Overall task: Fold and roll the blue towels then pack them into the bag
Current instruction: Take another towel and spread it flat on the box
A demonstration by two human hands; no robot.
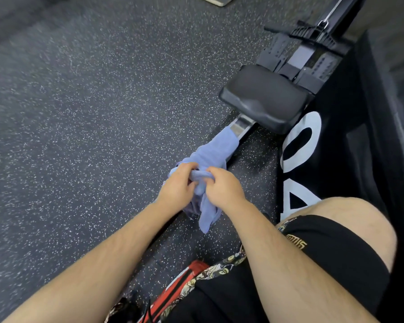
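A light blue towel (214, 151) hangs bunched in the air over the speckled floor, near the middle of the view. My left hand (179, 186) grips its crumpled left part. My right hand (222, 186) pinches a twisted fold right beside it, and the two hands almost touch. One end of the towel stretches up toward the rowing machine's rail, and another end (208, 217) dangles below my hands. A red and black item, perhaps the bag (184, 283), lies at the bottom by my leg, partly hidden.
A rowing machine with a black padded seat (264, 99) and footrests (296, 57) runs diagonally at the upper right. A black mat with large white letters (301, 145) lies to the right. My bare knee and black shorts (331, 243) fill the lower right. Dark speckled rubber floor (91, 113) spreads left.
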